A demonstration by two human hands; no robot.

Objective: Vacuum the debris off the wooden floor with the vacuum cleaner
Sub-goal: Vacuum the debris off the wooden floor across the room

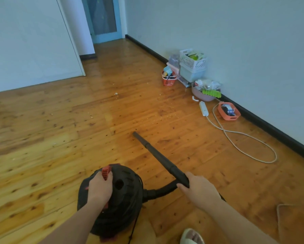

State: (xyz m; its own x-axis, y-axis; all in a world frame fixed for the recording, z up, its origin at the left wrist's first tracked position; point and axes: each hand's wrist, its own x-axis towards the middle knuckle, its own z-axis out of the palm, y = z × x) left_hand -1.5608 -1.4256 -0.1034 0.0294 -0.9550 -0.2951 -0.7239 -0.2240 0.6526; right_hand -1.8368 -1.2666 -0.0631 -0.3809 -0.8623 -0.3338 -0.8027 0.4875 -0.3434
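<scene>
The vacuum cleaner (112,199), a round black canister, sits on the wooden floor (59,129) at the bottom centre. Its lower edge is partly hidden by the person's left forearm.

The two hands are well apart, each clamped on a different part of the machine. The left hand (99,188) curls over the red handle (106,171) on top of the canister and covers most of it. The right hand (198,192) grips the near end of the black wand (158,154). Its fingers wrap underneath, out of sight.

The wand slants forward and left, with its open tip low over the boards. Whether the tip touches them cannot be told. A black hose (163,190) curves from the canister's side to the wand, and the right hand hides where they join.

The debris (154,118) is a scatter of pale specks ahead of the tip, too small to identify. A white scrap (115,93) lies farther off.

Along the right wall stand stacked white crates (192,66), an orange basket (169,81), a pink basin (203,95) and an orange tray (228,111), all with blurred contents. A white power strip (203,108) lies between the basin and the tray, and its cord (244,138) loops across the floor. A slippered foot (191,236) and a rug corner (295,222) are cut off at the lower edge.
</scene>
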